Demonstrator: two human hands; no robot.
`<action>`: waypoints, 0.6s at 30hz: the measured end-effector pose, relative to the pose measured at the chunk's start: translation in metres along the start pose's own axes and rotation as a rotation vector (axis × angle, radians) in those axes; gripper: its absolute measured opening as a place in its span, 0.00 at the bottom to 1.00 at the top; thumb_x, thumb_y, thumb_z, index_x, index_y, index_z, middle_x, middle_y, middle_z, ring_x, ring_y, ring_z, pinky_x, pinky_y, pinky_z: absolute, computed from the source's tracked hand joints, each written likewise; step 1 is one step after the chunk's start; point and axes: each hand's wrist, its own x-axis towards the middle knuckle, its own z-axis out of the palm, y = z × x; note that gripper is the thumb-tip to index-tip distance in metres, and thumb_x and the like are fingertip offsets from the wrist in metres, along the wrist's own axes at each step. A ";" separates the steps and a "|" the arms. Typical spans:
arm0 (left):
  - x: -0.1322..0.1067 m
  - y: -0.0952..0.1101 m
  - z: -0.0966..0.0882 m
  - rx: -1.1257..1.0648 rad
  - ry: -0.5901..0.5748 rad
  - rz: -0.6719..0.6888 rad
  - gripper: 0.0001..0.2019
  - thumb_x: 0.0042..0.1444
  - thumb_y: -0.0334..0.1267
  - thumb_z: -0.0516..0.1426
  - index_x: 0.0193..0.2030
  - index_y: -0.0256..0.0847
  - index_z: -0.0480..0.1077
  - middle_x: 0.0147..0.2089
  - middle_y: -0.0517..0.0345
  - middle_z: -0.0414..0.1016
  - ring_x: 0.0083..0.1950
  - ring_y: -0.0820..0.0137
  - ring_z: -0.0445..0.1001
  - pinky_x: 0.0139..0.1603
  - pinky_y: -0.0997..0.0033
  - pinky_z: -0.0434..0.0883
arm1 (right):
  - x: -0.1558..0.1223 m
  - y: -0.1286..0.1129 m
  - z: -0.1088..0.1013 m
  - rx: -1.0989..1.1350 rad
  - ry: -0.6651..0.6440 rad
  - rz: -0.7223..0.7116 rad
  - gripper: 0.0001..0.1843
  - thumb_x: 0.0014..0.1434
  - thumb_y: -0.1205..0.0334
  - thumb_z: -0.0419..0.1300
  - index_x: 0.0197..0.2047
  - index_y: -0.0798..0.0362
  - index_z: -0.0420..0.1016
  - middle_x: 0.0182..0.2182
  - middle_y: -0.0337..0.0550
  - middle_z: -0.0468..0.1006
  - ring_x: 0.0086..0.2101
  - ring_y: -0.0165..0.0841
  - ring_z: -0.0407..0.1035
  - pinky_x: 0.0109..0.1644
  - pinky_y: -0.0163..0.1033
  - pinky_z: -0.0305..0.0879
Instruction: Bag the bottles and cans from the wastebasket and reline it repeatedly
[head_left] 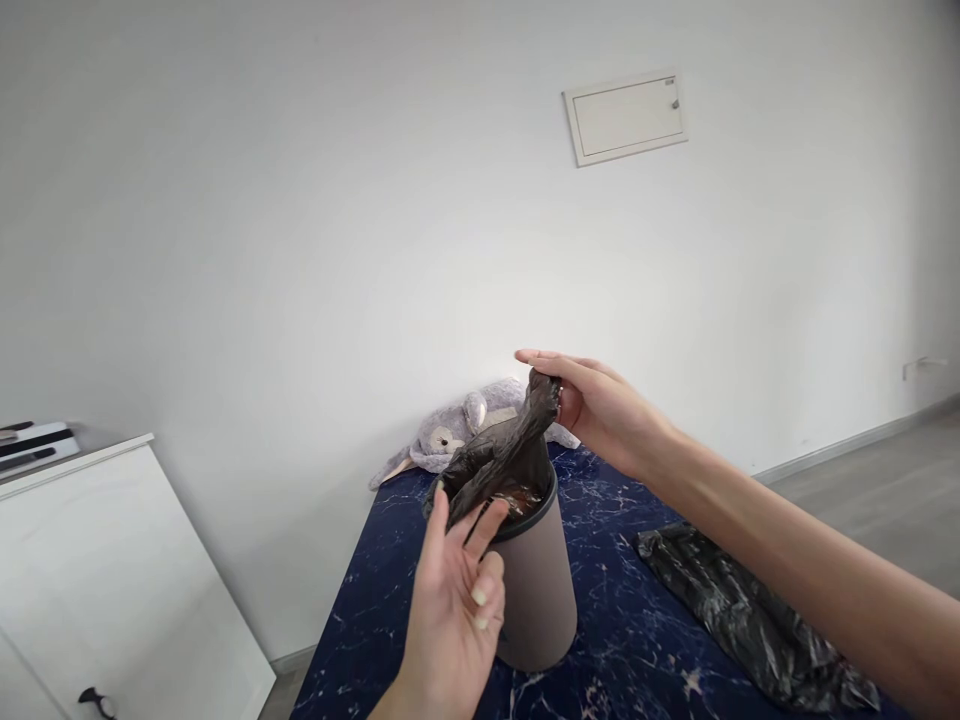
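Observation:
A brown-grey trash can with a dark rim stands upright on a blue marbled tabletop. A black trash bag is partly inside it, its upper edge stretched up above the rim. My right hand grips the bag's raised edge at the can's far right. At the near left of the rim is my left hand, palm up, with the bag's edge between its thumb and forefinger; its other fingers are curled loosely. The bottom of the can's inside is hidden by the bag.
Behind the can a grey plush rabbit lies against the wall. Another black plastic bag lies flattened on the table's right, below my right forearm. A white cabinet stands at the left.

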 end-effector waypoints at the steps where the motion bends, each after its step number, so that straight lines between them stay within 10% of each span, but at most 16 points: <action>1: -0.002 0.007 0.001 -0.016 0.028 0.036 0.19 0.81 0.48 0.46 0.62 0.39 0.71 0.42 0.55 0.84 0.13 0.83 0.59 0.12 0.82 0.65 | -0.002 -0.003 -0.001 -0.011 0.001 -0.019 0.18 0.64 0.56 0.72 0.54 0.54 0.85 0.31 0.38 0.72 0.28 0.29 0.62 0.31 0.34 0.66; 12: 0.046 0.071 -0.010 0.372 0.216 0.139 0.07 0.76 0.40 0.58 0.48 0.38 0.69 0.38 0.57 0.78 0.18 0.83 0.68 0.17 0.83 0.71 | -0.010 -0.025 -0.002 -0.041 -0.067 -0.125 0.16 0.65 0.57 0.69 0.54 0.49 0.87 0.23 0.33 0.61 0.26 0.30 0.58 0.30 0.35 0.60; 18: 0.090 0.097 -0.027 0.677 0.132 0.134 0.10 0.66 0.38 0.67 0.45 0.36 0.72 0.31 0.58 0.75 0.19 0.78 0.69 0.18 0.78 0.71 | -0.009 -0.030 0.006 -0.027 -0.113 -0.133 0.17 0.63 0.57 0.68 0.53 0.50 0.87 0.25 0.35 0.64 0.27 0.31 0.61 0.31 0.36 0.63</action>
